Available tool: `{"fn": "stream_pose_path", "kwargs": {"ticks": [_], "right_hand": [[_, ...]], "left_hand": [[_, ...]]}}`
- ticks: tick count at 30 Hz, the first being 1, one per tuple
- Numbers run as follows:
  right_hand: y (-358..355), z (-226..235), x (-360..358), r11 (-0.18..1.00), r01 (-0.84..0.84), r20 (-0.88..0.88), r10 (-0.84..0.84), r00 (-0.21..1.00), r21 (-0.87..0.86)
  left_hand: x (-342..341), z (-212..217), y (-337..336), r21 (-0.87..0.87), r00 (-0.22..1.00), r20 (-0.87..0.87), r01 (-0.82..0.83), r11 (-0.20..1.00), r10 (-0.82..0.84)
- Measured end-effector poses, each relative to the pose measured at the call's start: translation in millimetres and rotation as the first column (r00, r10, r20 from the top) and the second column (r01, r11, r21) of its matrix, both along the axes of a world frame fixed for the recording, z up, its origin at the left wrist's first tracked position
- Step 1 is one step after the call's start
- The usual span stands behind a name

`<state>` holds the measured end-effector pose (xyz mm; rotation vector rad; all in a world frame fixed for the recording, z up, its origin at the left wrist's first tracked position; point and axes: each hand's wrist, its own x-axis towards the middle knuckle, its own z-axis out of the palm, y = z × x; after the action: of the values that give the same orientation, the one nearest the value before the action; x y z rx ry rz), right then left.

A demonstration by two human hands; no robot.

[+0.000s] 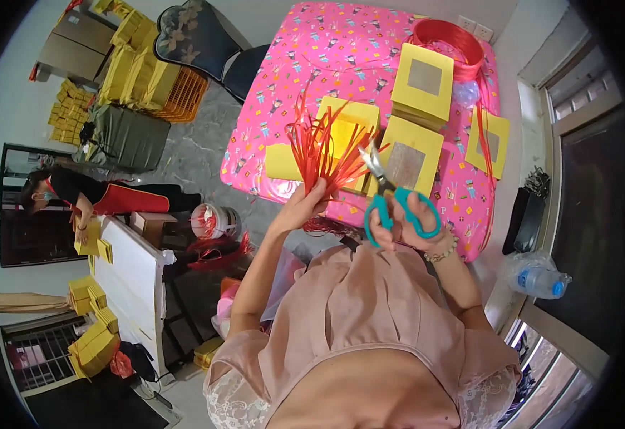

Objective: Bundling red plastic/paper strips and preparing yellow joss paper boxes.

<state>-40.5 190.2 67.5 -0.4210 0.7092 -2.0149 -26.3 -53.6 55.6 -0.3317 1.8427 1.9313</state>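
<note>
My left hand (pixel 304 207) is closed around the lower end of a bunch of red plastic strips (pixel 318 154), whose loose ends fan out upward. In my right hand (pixel 407 223) are scissors (pixel 384 184) with teal handles, fingers through the loops. Their blades point up and left, slightly apart, close to the right side of the strips. Behind the bunch lies a yellow stack (pixel 352 114), partly hidden by the strips. Just beyond the scissors sits a stack of yellow sheets (pixel 430 146) with a greyish square in the middle.
A pink patterned tablecloth (pixel 255 136) covers the table, bearing another yellow stack (pixel 405 64) and a coil of red strip (pixel 470 46). At left, a co-worker (pixel 130 196) handles yellow packs by a white table (pixel 130 264). A bucket (pixel 216 223) stands between; a chair (pixel 198 39) is behind.
</note>
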Motion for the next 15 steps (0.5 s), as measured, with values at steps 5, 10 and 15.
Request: {"fn": "stream_pose_path", "kwargs": {"ticks": [5, 10, 15], "right_hand": [[-13.4, -9.4, 12.6, 0.978, -0.081, -0.006, 0.083, 0.997, 0.192], [-0.9, 3.4, 17.2, 0.920, -0.018, -0.077, 0.053, 0.996, 0.391], [7.4, -2.9, 28.8, 0.886, 0.141, -0.227, -0.041, 0.973, 0.442]], "left_hand": [[-2.7, -27.9, -9.9, -0.548, 0.676, -0.563, 0.124, 0.827, -0.475], [-6.7, -5.8, 9.6, -0.182, 0.988, 0.015, 0.156, 0.971, -0.156], [-21.9, -45.1, 10.9, -0.160, 0.975, -0.070, 0.196, 0.967, -0.209]]}}
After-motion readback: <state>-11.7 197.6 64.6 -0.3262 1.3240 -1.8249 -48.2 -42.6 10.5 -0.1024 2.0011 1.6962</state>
